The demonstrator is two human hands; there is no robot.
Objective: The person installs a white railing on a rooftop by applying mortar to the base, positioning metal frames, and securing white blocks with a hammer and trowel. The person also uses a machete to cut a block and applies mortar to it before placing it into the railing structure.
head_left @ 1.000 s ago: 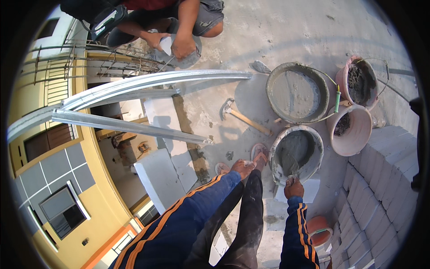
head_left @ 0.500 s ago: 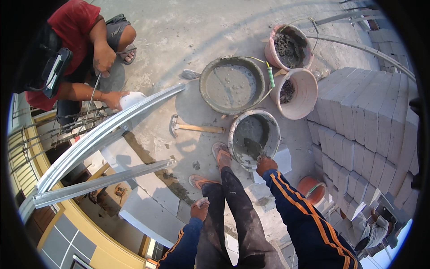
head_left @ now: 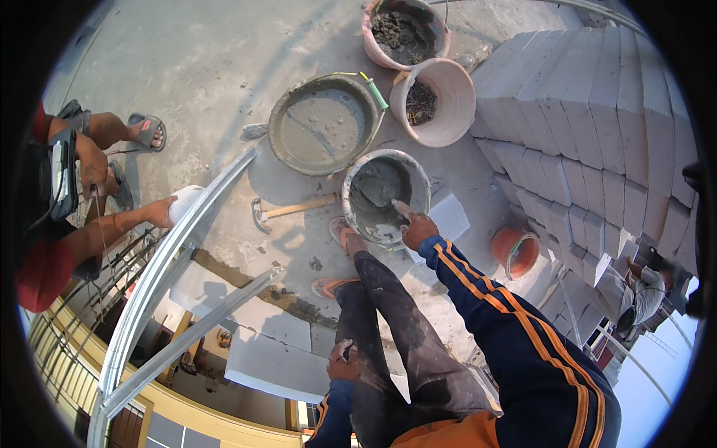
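My right hand (head_left: 420,227) is at the near right rim of a round mortar bucket (head_left: 427,196), its fingers closed round the handle end of a mortar-coated trowel (head_left: 382,216). The blade lies low in the bucket against wet grey mortar and is hard to make out. My left hand (head_left: 343,361) is curled closed beside my left thigh; grey smears show on its fingers, and what it holds, if anything, is hidden. Just beyond the bucket stands a wide tub (head_left: 321,123) of wet mortar with a green-gripped handle. A wooden-handled hammer (head_left: 299,208) lies on the concrete to the left.
Two pinkish buckets, one (head_left: 441,101) with dark scraps and another (head_left: 407,33) with mortar, stand beyond. Pale blocks (head_left: 575,112) are stacked at right, near a red bucket (head_left: 515,252). Metal channels (head_left: 179,257) cross the slab edge at left. A co-worker's hand (head_left: 168,211) holds something white.
The view has swung, so the buckets sit farther left and higher. My right hand has moved relative to the bucket's rim, and the trowel sits lower. The co-worker appears farther left.
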